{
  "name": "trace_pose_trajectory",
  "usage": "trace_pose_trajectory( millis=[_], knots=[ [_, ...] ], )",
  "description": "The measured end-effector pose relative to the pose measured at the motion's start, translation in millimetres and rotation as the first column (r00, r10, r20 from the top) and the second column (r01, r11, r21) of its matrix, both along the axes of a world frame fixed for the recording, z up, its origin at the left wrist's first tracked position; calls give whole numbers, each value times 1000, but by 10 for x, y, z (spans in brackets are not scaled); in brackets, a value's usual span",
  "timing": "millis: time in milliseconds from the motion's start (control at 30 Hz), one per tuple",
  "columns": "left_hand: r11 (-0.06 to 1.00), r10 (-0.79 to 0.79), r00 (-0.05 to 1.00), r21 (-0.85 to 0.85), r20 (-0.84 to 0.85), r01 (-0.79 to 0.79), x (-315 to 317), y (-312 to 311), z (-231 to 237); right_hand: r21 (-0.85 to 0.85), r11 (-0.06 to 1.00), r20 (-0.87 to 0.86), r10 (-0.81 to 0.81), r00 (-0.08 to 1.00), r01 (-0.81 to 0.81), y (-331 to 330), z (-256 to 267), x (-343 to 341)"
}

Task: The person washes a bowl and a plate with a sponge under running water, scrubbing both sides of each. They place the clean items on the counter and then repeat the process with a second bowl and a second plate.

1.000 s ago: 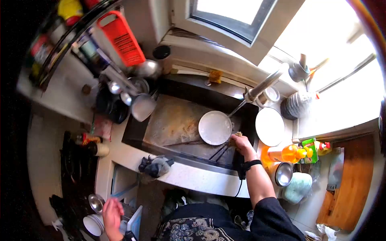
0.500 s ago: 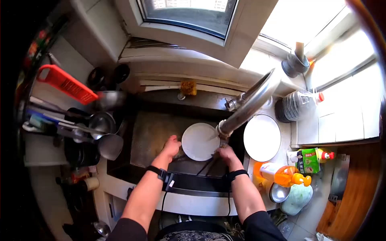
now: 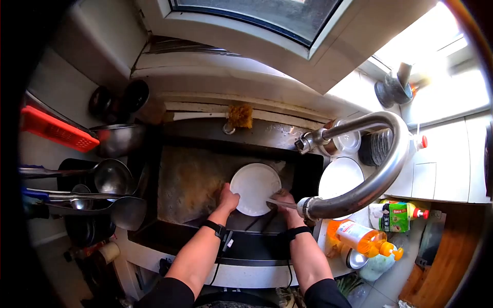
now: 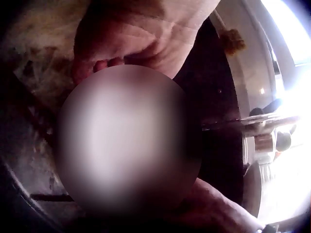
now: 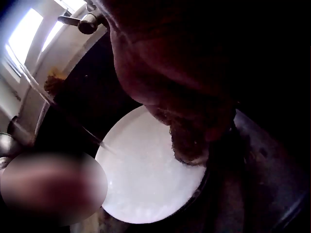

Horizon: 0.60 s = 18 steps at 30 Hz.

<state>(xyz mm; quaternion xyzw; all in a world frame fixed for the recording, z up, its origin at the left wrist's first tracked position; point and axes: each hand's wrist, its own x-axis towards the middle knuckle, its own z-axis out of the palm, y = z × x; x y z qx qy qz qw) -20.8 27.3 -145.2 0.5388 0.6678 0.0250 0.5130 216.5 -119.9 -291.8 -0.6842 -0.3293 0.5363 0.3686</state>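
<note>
With the plate [image 3: 251, 185] inside the sink [image 3: 179, 179], the left hand [image 3: 227, 198] grips its rim while the right hand [image 5: 165, 87] holds a scrubber [image 5: 187, 143] over it, so firm support and even strokes should clean best

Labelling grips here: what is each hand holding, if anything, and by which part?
The left hand holds the white plate by its left rim; the right hand grips a brown scrubber by one end, the other protruding.
</note>
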Motion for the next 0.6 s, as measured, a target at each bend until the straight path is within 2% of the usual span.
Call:
trace_pose_trajectory(
  millis=[33,67,133,167,267,300,367,433,467,533,567,600],
  knots=[
    [1000,5,1000,-3,-10,-5,-29,-24,-64,29,999,-18,38,999,-37,-30,56,-6],
    [1000,12,1000,-6,-20,-12,-63,-57,-123,-70,998,10,-4,1000,5,-16,106,20],
    [995,-17,1000,-100,22,19,-105,-141,-241,-263,960,64,-83,994,97,501,1389,-208],
    [989,-31,998,-145,48,38,-104,-183,-298,-288,953,79,-69,995,89,546,1497,-209],
    [944,172,973,-308,155,-118,-170,-354,-551,-201,979,116,53,992,-29,296,966,-32],
    [908,155,957,-417,244,-41,-153,-238,-56,-125,989,150,103,983,-84,162,606,61],
    [897,206,945,-435,253,-79,-164,-249,28,-19,987,248,162,955,-163,6,222,161],
    [876,264,925,-469,272,-112,-178,-244,216,17,997,299,65,952,-73,352,1660,-275],
    [861,296,911,-494,289,-123,-186,-233,487,50,999,310,-3,951,-13,353,1963,-403],
    [831,382,851,-536,360,-147,-192,-233,711,-125,973,583,232,779,-196,420,2662,-634],
    [816,435,801,-556,411,-158,-234,-273,726,-186,897,759,390,522,-400,356,2724,-659],
    [800,486,744,-577,459,-166,-267,-300,753,-104,889,800,342,494,-447,306,2866,-740]
  ],
)
